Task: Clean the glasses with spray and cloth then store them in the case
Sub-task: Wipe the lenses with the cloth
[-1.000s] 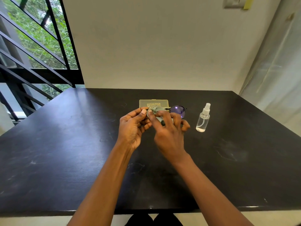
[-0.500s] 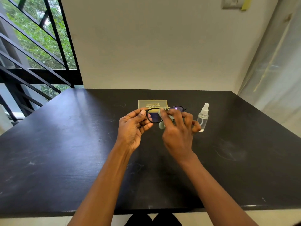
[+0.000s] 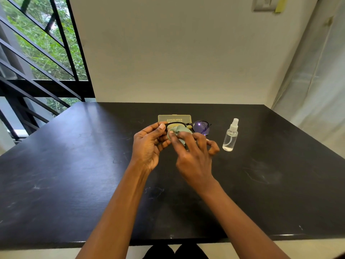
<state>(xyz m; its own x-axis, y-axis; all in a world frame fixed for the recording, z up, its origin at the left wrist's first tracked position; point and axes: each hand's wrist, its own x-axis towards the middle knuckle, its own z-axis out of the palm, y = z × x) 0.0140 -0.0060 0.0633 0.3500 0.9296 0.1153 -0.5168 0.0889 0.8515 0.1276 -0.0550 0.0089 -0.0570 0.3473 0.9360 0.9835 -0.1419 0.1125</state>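
Observation:
Black-framed glasses with purple-tinted lenses are held above the black table. My left hand pinches the frame at its left end. My right hand pinches a grey-green cloth over the left lens, which the cloth hides. The right lens shows uncovered. A yellowish translucent case lies shut on the table just behind the glasses. A small clear spray bottle stands upright to the right of my hands.
A white wall rises behind the table's far edge. A window with black bars is at the left, a pale curtain at the right. The table's front edge runs just below my forearms.
My right hand has slid the cloth from the bridge back over the left lens, covering it again. My left hand and the glasses stay in about the same place.

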